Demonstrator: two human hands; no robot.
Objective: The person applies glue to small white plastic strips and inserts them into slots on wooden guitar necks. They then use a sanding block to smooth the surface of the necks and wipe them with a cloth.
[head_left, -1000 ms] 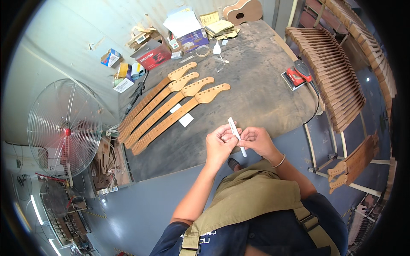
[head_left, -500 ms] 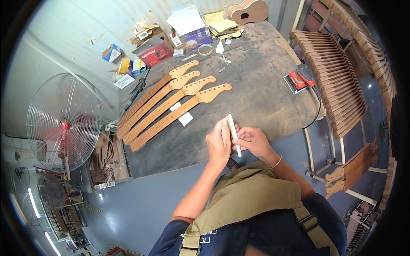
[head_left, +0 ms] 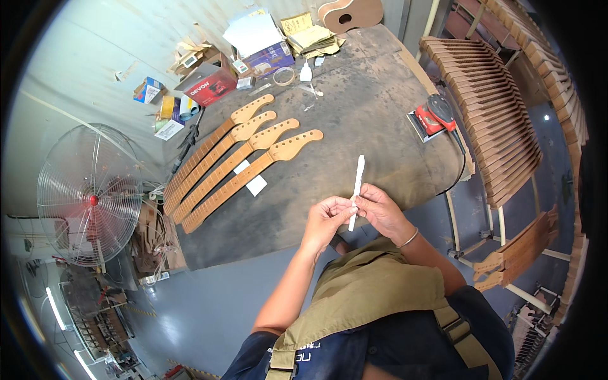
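Between my two hands stands a narrow white strip (head_left: 359, 176) that looks like folded paper, leaning slightly right. The fingertips of my left hand (head_left: 326, 220) pinch its lower part from the left. From the other side, my right hand (head_left: 382, 211) grips it with thumb and fingers just above. Most of its length sticks out past the fingers. Ahead and to the left, several wooden guitar necks (head_left: 256, 166) lie side by side on the dark workbench (head_left: 253, 231), headstocks pointing away to the right. Small white paper pieces (head_left: 256, 185) show under the nearest necks.
A red and black sander (head_left: 436, 115) sits at the bench's right, its cord running over the edge. Boxes (head_left: 212, 85), yellow sheets (head_left: 315, 39), a glue bottle (head_left: 306, 71) and a guitar body (head_left: 350, 16) line the back. Racked necks (head_left: 484, 107) stand right; a caged fan (head_left: 93, 199) left.
The strip has turned from leaning left to leaning slightly right, and its yellowish face no longer shows. My left hand has moved lower along it. The view has shifted a little.
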